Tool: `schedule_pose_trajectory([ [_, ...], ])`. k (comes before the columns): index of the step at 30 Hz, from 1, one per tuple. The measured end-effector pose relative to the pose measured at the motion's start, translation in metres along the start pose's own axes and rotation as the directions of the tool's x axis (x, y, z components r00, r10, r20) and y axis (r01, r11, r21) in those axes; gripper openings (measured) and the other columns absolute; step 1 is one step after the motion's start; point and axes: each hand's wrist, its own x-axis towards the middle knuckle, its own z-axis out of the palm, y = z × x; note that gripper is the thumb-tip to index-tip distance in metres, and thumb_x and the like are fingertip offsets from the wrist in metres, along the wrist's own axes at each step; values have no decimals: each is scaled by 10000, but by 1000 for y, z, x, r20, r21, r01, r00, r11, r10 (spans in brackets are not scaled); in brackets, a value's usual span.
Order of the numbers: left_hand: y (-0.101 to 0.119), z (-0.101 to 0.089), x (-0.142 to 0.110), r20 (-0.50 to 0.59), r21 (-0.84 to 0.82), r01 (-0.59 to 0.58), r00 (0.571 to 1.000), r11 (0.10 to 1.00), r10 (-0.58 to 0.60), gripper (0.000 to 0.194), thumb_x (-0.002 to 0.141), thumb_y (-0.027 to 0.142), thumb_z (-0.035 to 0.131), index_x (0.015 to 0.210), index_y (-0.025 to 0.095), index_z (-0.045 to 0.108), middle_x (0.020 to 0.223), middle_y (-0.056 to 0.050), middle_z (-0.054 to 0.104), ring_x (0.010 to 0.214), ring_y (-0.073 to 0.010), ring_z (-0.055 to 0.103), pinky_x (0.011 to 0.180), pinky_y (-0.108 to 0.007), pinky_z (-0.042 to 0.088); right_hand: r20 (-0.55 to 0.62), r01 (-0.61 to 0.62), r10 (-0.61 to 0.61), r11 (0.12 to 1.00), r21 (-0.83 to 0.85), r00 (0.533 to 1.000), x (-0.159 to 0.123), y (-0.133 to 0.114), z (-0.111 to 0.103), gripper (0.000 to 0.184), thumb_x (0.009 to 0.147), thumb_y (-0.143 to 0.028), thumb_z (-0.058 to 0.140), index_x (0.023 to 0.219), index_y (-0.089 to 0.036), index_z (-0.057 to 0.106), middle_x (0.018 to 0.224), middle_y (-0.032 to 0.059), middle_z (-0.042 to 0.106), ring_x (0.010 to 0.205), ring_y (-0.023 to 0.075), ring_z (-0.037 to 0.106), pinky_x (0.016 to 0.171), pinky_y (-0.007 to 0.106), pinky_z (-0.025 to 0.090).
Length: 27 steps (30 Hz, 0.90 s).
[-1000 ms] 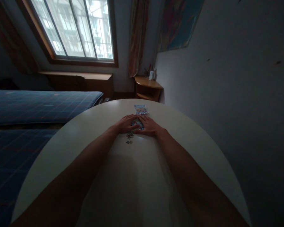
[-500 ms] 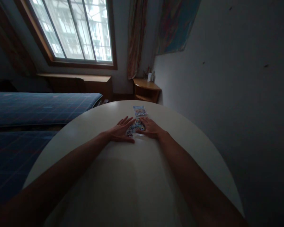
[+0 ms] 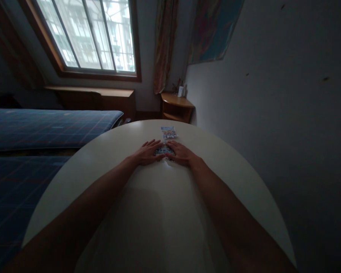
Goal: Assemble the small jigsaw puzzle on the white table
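A small heap of mixed-colour little pieces [image 3: 163, 150], which look like jigsaw puzzle pieces, lies on the round white table [image 3: 147, 212]. My left hand [image 3: 149, 152] rests at the heap's left side, palm down, fingers stretched out. From the right, my right hand [image 3: 180, 153] curves around the other side, its fingers also extended. The two hands frame the heap, and parts of it are hidden under the fingers. Just beyond the fingertips lies a flat colourful picture sheet or packet [image 3: 169, 132].
Beds with blue plaid mattresses [image 3: 53, 129] stand to the left of the table. A wooden corner shelf [image 3: 176, 101] holding small items is past the far edge. A desk [image 3: 102, 94] sits below the barred window [image 3: 88, 36]. A pale wall [image 3: 258, 113] runs along the right.
My left hand has moved slightly right and its thumb has come in toward the right hand. The heap is drawn in more compactly between the hands. My right hand stays nearly in place.
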Motion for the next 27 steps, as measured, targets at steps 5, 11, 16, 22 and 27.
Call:
schedule_pose_trajectory([
  [5,-7,6,0,-61,-18,-37,997,999,36,627,962,515,376,1508,208,360,1597,-90,300,1489,-297,213,1201,-521,161,-39,16,-15,1000,16,999,-1,1,0,615,937,-489,459,1443,-140,466,1520,148,429,1412,280,380,1179,457,279],
  [11,-7,7,-2,-229,-30,-81,971,996,72,588,889,311,479,1450,138,445,1520,-130,425,1428,-280,345,1187,-452,279,-101,9,-6,999,39,995,-4,3,1,518,922,-349,470,1402,-161,517,1476,128,491,1367,262,442,1150,453,328],
  [16,-3,2,-9,-327,-32,-139,937,990,122,340,888,342,547,1177,234,688,1317,-77,604,1243,-258,530,1111,-436,396,-184,-29,37,998,48,982,-9,-3,-4,425,917,-269,472,1317,-188,587,1358,108,597,1276,246,522,1093,445,390],
  [22,-6,3,-6,-327,-43,-185,931,982,161,245,893,365,568,1014,268,759,1237,-62,654,1164,-266,578,1061,-458,428,-273,-74,82,996,41,958,-15,-15,-11,326,929,-229,476,1202,-176,646,1203,99,660,1166,228,556,1057,399,408],
  [27,-6,3,-5,-313,-70,-202,934,977,171,257,917,388,536,972,270,758,1202,-46,674,1141,-240,594,1061,-426,428,-324,-66,78,997,46,943,-29,-23,-12,311,938,-207,463,1194,-184,639,1194,100,648,1146,234,540,1049,405,396],
])
